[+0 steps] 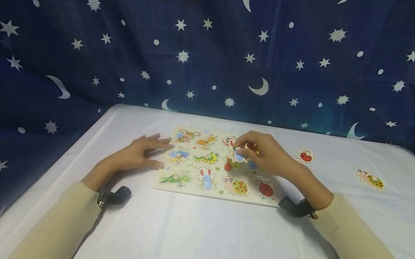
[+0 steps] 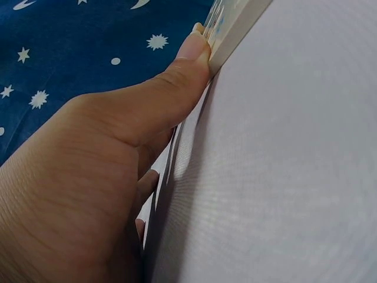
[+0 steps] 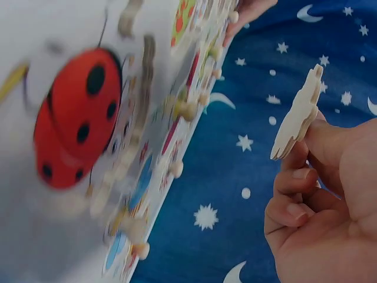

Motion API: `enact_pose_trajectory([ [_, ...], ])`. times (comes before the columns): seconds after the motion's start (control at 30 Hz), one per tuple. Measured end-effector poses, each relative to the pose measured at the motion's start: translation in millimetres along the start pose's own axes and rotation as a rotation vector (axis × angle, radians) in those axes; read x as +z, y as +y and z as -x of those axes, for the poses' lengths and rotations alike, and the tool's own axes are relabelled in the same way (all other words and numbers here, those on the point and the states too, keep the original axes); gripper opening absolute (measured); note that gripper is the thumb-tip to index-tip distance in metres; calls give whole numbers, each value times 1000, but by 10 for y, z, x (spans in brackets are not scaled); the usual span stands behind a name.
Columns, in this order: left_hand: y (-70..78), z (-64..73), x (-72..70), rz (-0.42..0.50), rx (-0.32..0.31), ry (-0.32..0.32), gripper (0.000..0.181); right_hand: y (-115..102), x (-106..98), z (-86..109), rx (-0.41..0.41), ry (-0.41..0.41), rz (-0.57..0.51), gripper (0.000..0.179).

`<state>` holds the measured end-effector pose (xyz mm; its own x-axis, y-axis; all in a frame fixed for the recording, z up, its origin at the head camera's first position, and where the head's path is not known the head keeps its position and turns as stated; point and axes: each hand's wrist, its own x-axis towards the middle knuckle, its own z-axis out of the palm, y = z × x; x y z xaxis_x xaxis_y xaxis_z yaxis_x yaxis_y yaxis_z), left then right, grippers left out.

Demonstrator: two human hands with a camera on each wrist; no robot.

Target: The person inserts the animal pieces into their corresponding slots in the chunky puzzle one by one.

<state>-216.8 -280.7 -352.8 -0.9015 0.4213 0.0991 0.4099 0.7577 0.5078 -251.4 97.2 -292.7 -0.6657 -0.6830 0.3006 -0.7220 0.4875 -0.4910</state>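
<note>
A wooden insect puzzle board (image 1: 190, 192) lies on the table. Above its upper right part, my right hand (image 1: 268, 154) pinches a blue stag beetle puzzle piece (image 1: 237, 155) between thumb and fingers. Seen from the right wrist, the piece (image 3: 298, 112) is tilted clear of the board, its plain wooden back showing. My left hand (image 1: 141, 153) lies at the board's left edge with fingers spread, and its thumb (image 2: 177, 73) touches the board's corner. A stag beetle picture (image 1: 206, 179) is on the front row, beside snail (image 1: 239, 187) and ladybug (image 1: 265, 189) pictures.
Loose on the table right of the board are a ladybug piece (image 1: 305, 156) and a snail piece (image 1: 370, 179). Knobbed pieces such as a caterpillar (image 1: 207, 157) and a grasshopper (image 1: 176, 178) sit in the board. A starry blue cloth (image 1: 219, 50) hangs behind the table.
</note>
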Motion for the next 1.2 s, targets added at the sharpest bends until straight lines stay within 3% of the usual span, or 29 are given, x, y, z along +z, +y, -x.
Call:
enact_pose_trajectory([
  [0.53, 6, -3, 7, -4, -9, 2, 64, -158, 270, -78, -77, -83, -37, 12],
  [0.8, -7, -7, -2, -4, 33, 19, 60, -215, 375, -96, -70, -148, -47, 15],
  [1.2, 1, -7, -9, 4, 23, 8, 61, -339, 482, -113, -51, -224, -78, 15],
])
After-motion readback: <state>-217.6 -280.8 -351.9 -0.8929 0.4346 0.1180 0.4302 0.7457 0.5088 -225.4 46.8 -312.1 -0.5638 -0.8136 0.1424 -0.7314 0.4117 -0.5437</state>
